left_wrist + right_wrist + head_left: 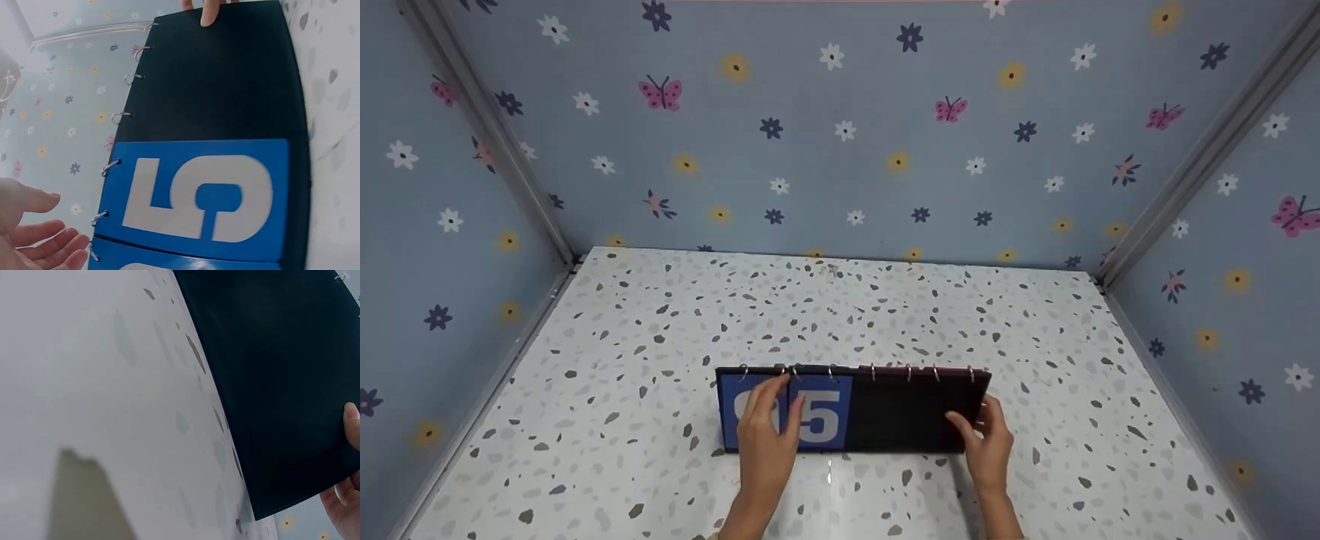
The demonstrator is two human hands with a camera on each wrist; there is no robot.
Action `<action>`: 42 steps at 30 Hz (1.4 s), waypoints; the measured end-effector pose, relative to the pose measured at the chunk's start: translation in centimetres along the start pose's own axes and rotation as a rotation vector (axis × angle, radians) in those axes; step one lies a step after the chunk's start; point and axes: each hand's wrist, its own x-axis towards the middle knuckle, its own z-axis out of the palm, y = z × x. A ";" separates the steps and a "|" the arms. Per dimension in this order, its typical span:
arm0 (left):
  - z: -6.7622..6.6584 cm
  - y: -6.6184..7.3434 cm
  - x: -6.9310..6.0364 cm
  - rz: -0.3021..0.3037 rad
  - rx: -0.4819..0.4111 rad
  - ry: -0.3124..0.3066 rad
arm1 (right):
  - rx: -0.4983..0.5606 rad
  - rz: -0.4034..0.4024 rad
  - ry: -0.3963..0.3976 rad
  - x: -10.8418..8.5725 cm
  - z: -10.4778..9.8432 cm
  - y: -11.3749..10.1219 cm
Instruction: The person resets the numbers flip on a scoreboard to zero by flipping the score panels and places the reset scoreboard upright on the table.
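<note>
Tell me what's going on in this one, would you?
A person is handling a black flip scoreboard that stands on a speckled table. The right grip holds its right end, thumb in front and fingers behind. The left grip is open in front of the blue cards, fingers near the top edge. One card reads 5; the card to its left is partly hidden by the left grip. The scoreboard's right half shows plain black.
</note>
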 end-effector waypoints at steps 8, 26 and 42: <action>0.6 -0.7 -2.1 -0.165 -0.027 -0.065 | 0.032 -0.021 -0.004 -0.2 -0.1 0.3; 2.6 -2.8 -3.1 -0.368 -0.067 -0.062 | 0.044 -0.015 0.003 0.0 -0.2 -0.5; 2.4 -3.8 -2.4 -0.404 -0.161 0.007 | 0.057 -0.024 0.011 0.1 0.0 0.4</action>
